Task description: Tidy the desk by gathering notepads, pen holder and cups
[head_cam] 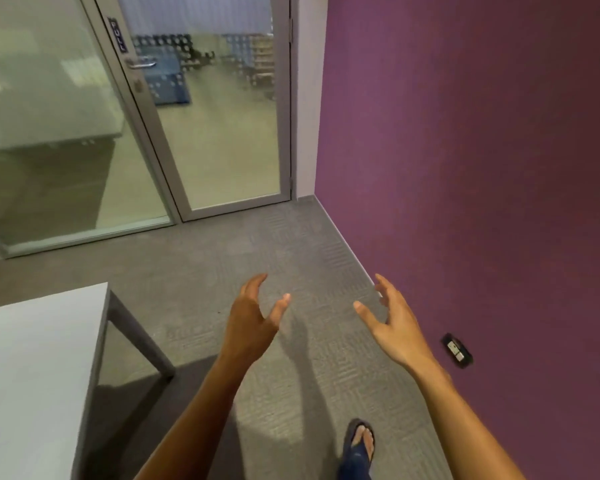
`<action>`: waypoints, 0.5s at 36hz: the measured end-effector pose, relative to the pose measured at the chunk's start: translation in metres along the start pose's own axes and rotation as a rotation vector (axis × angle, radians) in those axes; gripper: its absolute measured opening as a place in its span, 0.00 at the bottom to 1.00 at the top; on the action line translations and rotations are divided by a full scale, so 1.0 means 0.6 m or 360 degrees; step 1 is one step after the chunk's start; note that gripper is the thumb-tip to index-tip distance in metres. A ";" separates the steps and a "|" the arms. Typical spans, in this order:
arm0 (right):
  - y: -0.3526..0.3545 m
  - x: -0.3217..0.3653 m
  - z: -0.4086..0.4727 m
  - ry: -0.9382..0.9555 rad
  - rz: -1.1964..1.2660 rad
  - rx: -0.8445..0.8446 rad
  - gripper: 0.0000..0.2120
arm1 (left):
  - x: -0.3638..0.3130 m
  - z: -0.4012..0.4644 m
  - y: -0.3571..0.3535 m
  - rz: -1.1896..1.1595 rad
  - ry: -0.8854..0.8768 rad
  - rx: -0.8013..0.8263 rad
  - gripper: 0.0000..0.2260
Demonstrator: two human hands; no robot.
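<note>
Even, bright indoor light; soft arm shadows on the carpet (201, 271); slight motion blur; wide-angle bending at the edges.

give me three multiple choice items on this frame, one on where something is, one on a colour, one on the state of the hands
1. Where does the desk lie in the view?
A. lower left
B. upper right
C. against the purple wall

2. What colour is the wall on the right?
A. white
B. purple
C. green

3. What state are the left hand and the right hand in?
A. both grip cups
B. one holds a notepad
C. both open, holding nothing

Answers:
1 A: its pale top fills the lower left corner.
2 B: the whole right side is purple.
3 C: the fingers are spread over the carpet, with nothing in them.
</note>
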State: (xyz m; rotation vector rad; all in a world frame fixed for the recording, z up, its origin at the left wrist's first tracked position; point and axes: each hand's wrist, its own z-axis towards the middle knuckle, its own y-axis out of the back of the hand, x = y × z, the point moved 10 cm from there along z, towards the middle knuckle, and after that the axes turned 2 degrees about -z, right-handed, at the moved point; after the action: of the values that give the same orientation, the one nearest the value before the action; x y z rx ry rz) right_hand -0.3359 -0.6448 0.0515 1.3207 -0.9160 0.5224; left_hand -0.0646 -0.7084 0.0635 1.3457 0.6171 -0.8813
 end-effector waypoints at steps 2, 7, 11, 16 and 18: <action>-0.008 -0.012 0.054 0.0026 0.0029 0.0057 0.37 | 0.008 0.037 -0.011 0.0069 0.0039 -0.0054 0.32; -0.023 -0.015 0.183 0.0130 0.0080 0.0231 0.38 | 0.009 0.126 -0.028 0.0120 0.0178 -0.0202 0.34; -0.033 0.001 0.279 0.0207 0.0060 0.0390 0.46 | 0.008 0.185 -0.029 0.0153 0.0330 -0.0345 0.34; -0.057 0.020 0.386 0.0302 0.0039 0.0543 0.39 | 0.012 0.230 -0.020 0.0150 0.0445 -0.0496 0.31; -0.075 0.029 0.418 0.0337 0.0053 0.0593 0.38 | 0.021 0.239 -0.014 0.0133 0.0496 -0.0535 0.31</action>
State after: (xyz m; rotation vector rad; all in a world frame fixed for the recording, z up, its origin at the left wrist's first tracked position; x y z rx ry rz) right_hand -0.3583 -0.8989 0.0363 1.5498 -0.6856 0.8727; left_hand -0.0796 -0.8516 0.0700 1.1986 0.9003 -0.4753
